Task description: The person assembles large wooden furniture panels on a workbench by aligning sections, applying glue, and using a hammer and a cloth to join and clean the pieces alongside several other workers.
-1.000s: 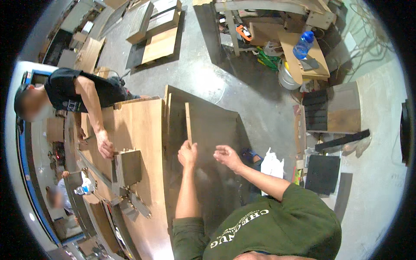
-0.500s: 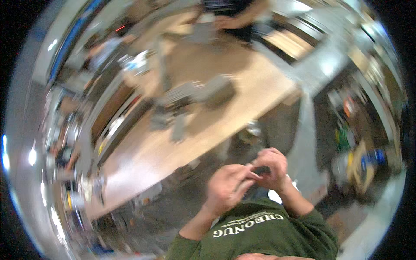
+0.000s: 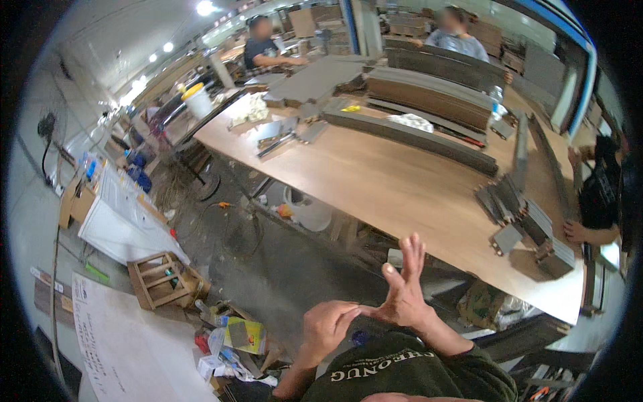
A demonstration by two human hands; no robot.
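My left hand [image 3: 328,329] is low in the middle, in front of my dark green sweatshirt [image 3: 402,368]. Its fingers are closed in a pinch on an outstretched finger of my right hand [image 3: 405,301]. The other fingers of the right hand point up and away, spread apart, and no object shows in that palm. Both hands are above the dark floor [image 3: 288,288], short of the wooden table [image 3: 375,181].
Beyond lie long grey-brown strips [image 3: 415,141], grey stacked pieces [image 3: 556,258], a bottle [image 3: 495,100] and cloths [image 3: 412,122]. Co-workers [image 3: 261,50] stand around the table. Left are a yellow-rimmed bucket [image 3: 196,100], a wooden crate [image 3: 161,281], a white panel [image 3: 134,342] and mixed litter [image 3: 234,342].
The view has swung left, bringing the table's far side and the left floor into sight. My hands, earlier close together with curled fingers, are now further apart, and the right fingers have spread.
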